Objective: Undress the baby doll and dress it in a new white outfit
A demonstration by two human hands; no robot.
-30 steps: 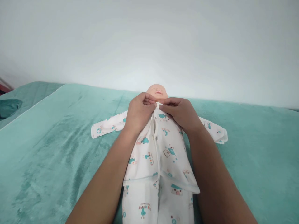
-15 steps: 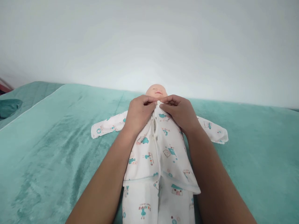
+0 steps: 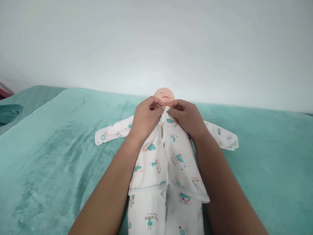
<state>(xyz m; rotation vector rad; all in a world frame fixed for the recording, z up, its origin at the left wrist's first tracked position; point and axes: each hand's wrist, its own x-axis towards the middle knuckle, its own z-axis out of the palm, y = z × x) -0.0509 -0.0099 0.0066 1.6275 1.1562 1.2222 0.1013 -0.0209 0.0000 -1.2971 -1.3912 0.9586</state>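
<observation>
A baby doll (image 3: 164, 93) lies on its back, head at the far end, dressed in a white printed shirt (image 3: 179, 156) and matching trousers (image 3: 146, 212). At the shirt's collar, just below the doll's chin, my left hand (image 3: 148, 116) pinches the left front edge. Opposite it, my right hand (image 3: 189, 117) pinches the right front edge at the same spot. Both sets of fingertips almost meet there, and they partly hide the top fastening. Lower on the chest the shirt front gapes a little, with small buttons visible along its edge. The sleeves stretch out to both sides.
A teal plush blanket (image 3: 58, 156) spreads under the doll on both sides. Behind its far edge rises a pale wall (image 3: 156, 42). Darker green quilted fabric (image 3: 31, 94) lies at the far left, with a small reddish object (image 3: 3, 93) beyond it.
Both hands stay at the collar, with only small finger shifts. The collar cloth between the fingertips has bunched slightly. The doll lies as before.
</observation>
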